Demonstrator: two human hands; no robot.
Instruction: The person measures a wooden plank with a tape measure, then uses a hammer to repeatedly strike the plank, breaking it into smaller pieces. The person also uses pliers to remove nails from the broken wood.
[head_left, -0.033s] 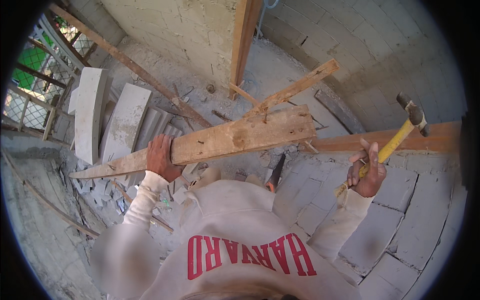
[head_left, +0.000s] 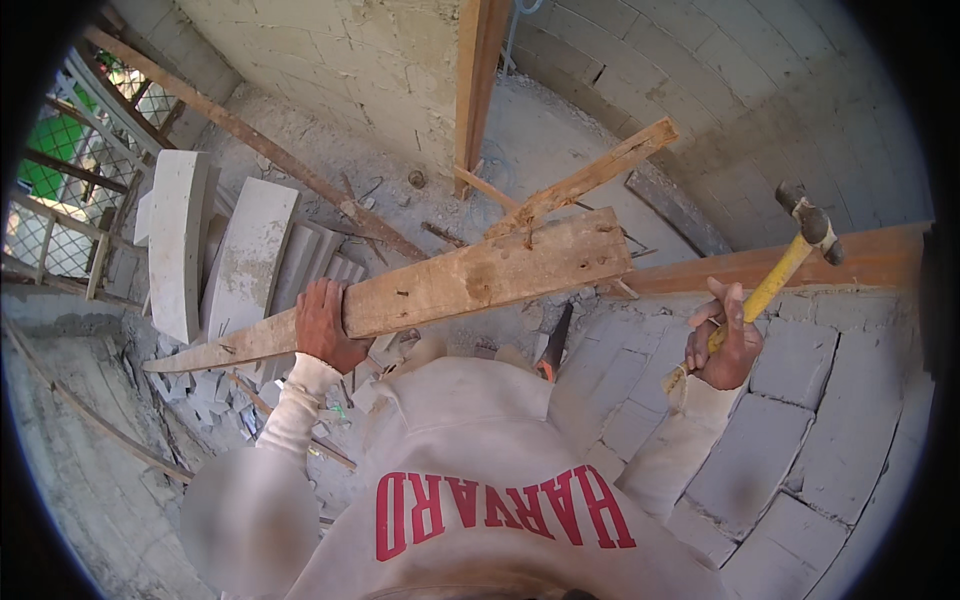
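My left hand [head_left: 328, 325] is closed over the edge of a long wooden plank [head_left: 430, 285], which lies slanted in front of me. Several bent nails stick out of the plank, one of them near its broad right end. A narrower, rough wooden strip [head_left: 590, 175] meets the plank's far edge and angles off to the upper right. In my right hand [head_left: 722, 340] is a hammer [head_left: 778, 278] with a yellow handle, gripped low on the handle. The hammer's dark metal head is raised to the right, apart from the plank.
Pale concrete blocks [head_left: 178, 245] lean in a pile at the left. A rusty beam [head_left: 265, 140] slants across behind the plank. A wooden post [head_left: 474, 95] stands by the far wall. Grey blockwork [head_left: 750, 460] lies at the right. A dark saw-like blade [head_left: 558, 340] is near my body.
My right hand and the hammer have shifted slightly left, with the hammer head a little higher. My left hand stays on the plank. The background has shifted slightly.
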